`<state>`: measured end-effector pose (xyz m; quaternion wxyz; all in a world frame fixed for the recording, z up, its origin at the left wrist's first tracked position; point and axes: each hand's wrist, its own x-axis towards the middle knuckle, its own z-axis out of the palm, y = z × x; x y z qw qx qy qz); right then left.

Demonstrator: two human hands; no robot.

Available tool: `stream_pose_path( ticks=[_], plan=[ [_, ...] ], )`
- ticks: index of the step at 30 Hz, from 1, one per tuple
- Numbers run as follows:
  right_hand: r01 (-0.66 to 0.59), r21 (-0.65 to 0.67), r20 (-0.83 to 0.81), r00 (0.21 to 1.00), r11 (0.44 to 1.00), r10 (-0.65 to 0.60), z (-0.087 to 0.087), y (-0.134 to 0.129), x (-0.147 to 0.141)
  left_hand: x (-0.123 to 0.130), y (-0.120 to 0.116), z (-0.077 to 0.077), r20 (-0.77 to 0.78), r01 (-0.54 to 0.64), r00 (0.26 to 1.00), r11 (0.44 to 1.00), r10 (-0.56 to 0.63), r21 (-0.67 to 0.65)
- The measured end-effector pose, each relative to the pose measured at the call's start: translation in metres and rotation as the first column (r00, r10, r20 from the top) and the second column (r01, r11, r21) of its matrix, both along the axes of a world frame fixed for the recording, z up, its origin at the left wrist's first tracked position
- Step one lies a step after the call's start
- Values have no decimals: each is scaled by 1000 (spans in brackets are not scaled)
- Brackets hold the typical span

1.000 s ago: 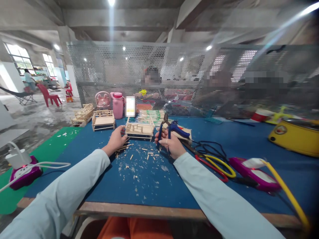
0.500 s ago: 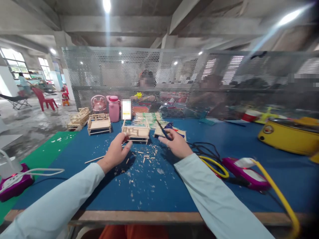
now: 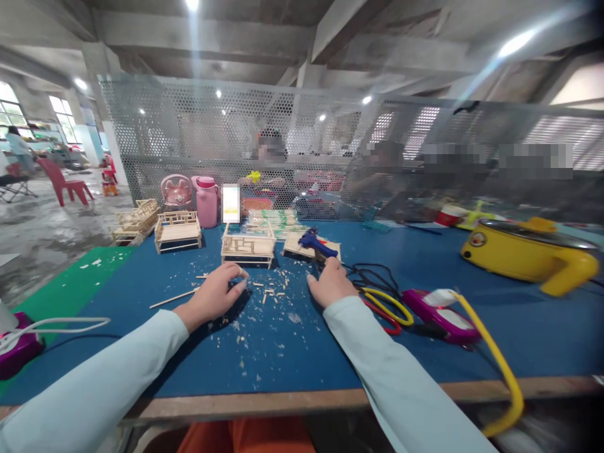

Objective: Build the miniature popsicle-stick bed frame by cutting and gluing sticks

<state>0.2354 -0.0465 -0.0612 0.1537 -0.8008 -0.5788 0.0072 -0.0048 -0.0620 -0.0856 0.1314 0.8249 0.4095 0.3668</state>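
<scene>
My left hand (image 3: 217,290) hovers low over the blue table with thumb and fingers apart, nothing visible between them. Just beyond it stands a miniature bench of pale wooden sticks (image 3: 248,248), with a latticed back. My right hand (image 3: 333,284) is bent at the fingers, its thumb spread away to the left; no object shows in it. Right beyond its fingertips a blue glue gun (image 3: 317,242) lies on a flat wooden stick panel (image 3: 297,244); whether the fingers touch it I cannot tell. Several short stick pieces (image 3: 268,293) lie between my hands, and a longer stick (image 3: 173,297) lies left.
Another miniature bench (image 3: 178,231) and a stack of them stand left, near a pink bottle (image 3: 206,201). Bundled sticks (image 3: 271,220) lie at the back before a perforated metal screen (image 3: 198,138). Cables, a purple power strip (image 3: 441,318) and a yellow electric pot (image 3: 514,255) are right.
The slim dark tool that was in my right hand no longer shows. That hand has drawn back slightly, uncovering the glue gun. My left hand has moved off the bench. The view has turned right.
</scene>
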Motion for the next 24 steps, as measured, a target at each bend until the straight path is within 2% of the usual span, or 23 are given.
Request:
stream_pose_path(
  ticks=[3, 5, 7, 10, 13, 16, 19, 21, 22, 24],
  plan=[
    [6, -8, -7, 1000, 1000, -6, -1, 2, 1, -2, 1, 1, -15, -4, 1000, 1000, 4, 4],
    [-34, 1, -23, 999, 999, 34, -3, 3, 0, -3, 1, 1, -25, -10, 1000, 1000, 10, 6],
    [-136, 34, -46, 989, 990, 138, -5, 2, -4, -3, 2, 1, -38, -16, 999, 1000, 16, 12],
    [-350, 64, -46, 934, 934, 353, -10, 0, -10, -1, 3, 0, -45, -74, 996, 997, 75, 23],
    [-440, 66, 8, 897, 895, 441, -16, 1, -10, -2, 5, 0, -41, -185, 982, 982, 186, 24],
    [-384, 48, 60, 923, 922, 381, -19, 5, -4, -16, 11, 8, -95, -296, 950, 955, 296, 16],
    [-274, 1, 98, 957, 962, 273, -20, 9, 2, -47, 20, 23, -242, -393, 891, 920, 383, 10],
    [-257, 9, 96, 962, 966, 255, -18, 11, 3, -70, 26, 31, -305, -452, 855, 891, 420, -42],
    [-261, 29, 79, 963, 965, 258, -17, 11, 3, -79, 29, 33, -350, -463, 842, 883, 411, -78],
    [-256, 85, 9, 966, 963, 257, -15, 12, 3, -90, 32, 34, -388, -410, 866, 892, 315, -191]
  ],
)
